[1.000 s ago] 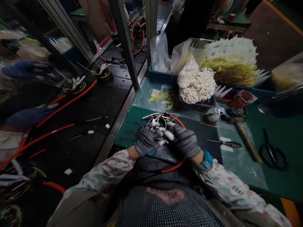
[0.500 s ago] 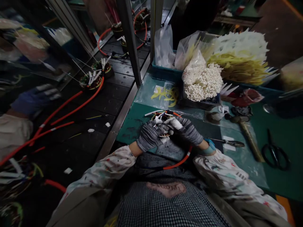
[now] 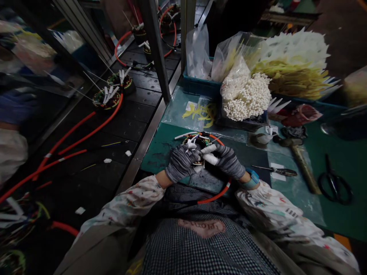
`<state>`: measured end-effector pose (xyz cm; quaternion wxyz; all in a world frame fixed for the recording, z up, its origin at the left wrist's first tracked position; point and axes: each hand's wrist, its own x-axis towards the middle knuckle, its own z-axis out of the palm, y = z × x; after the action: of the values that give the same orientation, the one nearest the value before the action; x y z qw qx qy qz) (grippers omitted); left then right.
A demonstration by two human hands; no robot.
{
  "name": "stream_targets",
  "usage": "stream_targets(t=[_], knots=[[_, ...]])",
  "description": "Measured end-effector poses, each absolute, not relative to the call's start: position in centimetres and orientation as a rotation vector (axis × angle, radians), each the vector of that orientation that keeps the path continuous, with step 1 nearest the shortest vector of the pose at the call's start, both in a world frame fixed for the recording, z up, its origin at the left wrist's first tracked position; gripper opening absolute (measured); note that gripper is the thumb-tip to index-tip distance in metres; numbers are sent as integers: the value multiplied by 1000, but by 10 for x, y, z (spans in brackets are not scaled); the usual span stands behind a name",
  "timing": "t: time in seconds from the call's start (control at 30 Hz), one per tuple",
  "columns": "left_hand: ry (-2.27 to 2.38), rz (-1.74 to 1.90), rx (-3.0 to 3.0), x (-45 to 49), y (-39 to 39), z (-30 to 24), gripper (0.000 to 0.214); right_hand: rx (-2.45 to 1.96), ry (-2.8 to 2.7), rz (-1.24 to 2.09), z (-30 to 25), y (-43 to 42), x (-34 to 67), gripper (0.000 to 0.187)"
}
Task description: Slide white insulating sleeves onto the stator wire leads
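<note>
Wired ring [image 3: 204, 142] sits at the worktop [image 3: 156, 151] between both hands, round, so no clear long axis. Left hand [image 3: 181, 164] overlaps its near-left side, fingers curled; right hand [image 3: 228, 162] at near-right, fingers bunched narrow. Can't tell what either grips.

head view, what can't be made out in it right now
All in the head view:
- Near side of the round wired part: hidden by the left hand and right hand.
- What the fingertips pinch, if anything: too small, covered by gloved fingers.
- Co-worker's hand: blurred; its sleeve is cut off by the left edge.
- Print on the white label: too small, partly covered by the screwdriver.
</note>
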<state>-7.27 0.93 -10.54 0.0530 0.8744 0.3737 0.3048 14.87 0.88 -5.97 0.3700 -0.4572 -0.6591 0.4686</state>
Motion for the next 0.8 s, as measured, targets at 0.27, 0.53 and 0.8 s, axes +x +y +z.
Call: stream_targets(t=[0.27,0.53,0.8], knots=[[1103,861,2615,-74,11,-110,29,-1028,-1833,1199,-62,6,155,23],[1093,818,2643,-72,9,-109,22,-1100,-2005,1150,-79,-20,166,31],[1083,913,2630,-70,9,-103,21,-1146,-1888,769,-74,5,123,24]])
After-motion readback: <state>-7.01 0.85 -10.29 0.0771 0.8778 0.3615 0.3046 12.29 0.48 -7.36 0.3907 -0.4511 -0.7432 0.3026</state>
